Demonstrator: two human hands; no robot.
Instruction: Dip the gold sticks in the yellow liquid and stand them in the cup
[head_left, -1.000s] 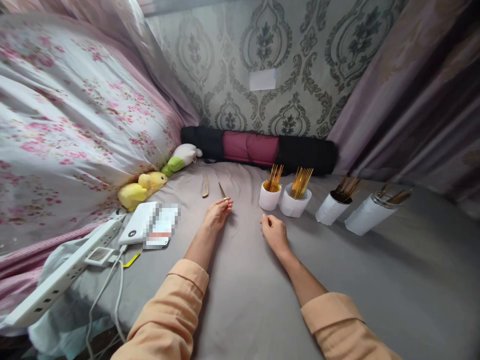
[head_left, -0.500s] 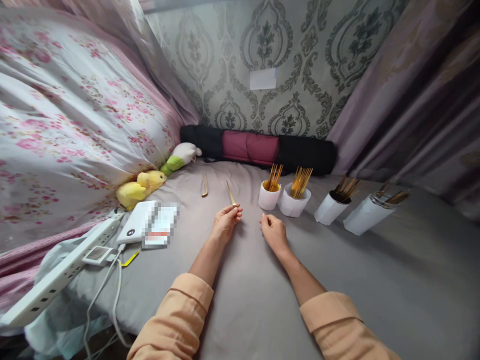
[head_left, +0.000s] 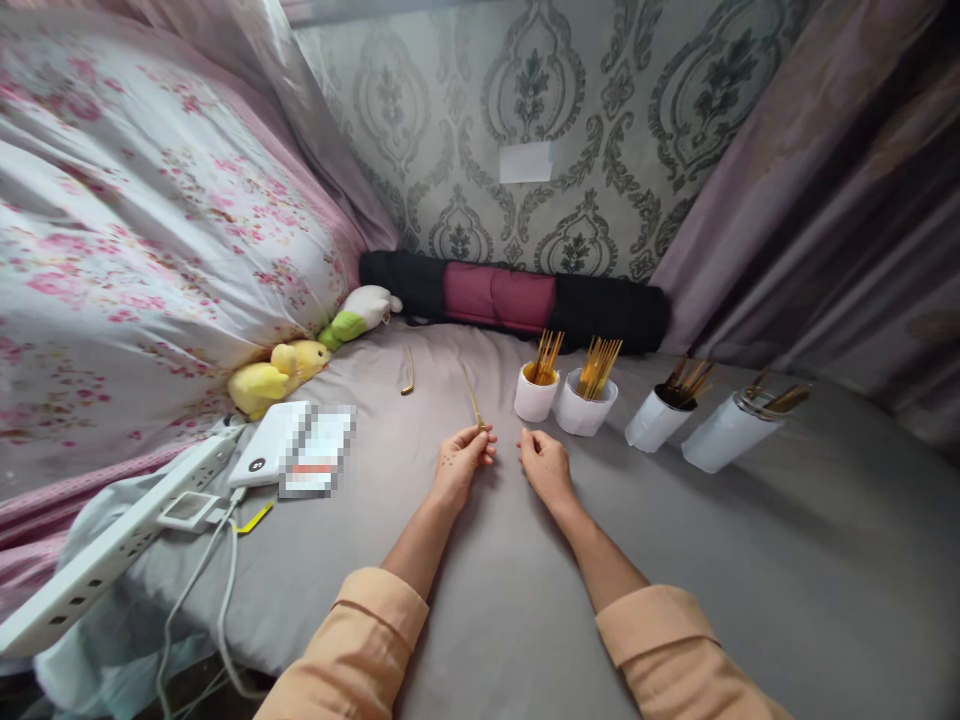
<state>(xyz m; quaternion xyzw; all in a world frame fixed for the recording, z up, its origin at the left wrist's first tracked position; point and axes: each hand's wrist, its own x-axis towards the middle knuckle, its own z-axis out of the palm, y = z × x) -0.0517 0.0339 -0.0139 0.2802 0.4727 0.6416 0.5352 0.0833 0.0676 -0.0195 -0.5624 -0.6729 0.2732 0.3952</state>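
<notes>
Tool (head_left: 472, 393), thin, golden, center of frame; near end pinched in left hand (head_left: 463, 460), far end pointing up-frame. Right hand (head_left: 546, 464) just rightward, curled closed, nothing visible inside. Steady handling calls for light pinch, tip clear of leftmost white cup (head_left: 535, 403).

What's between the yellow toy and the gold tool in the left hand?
Another thin gold tool, lying on the grey sheet; the head view shows it.
</notes>
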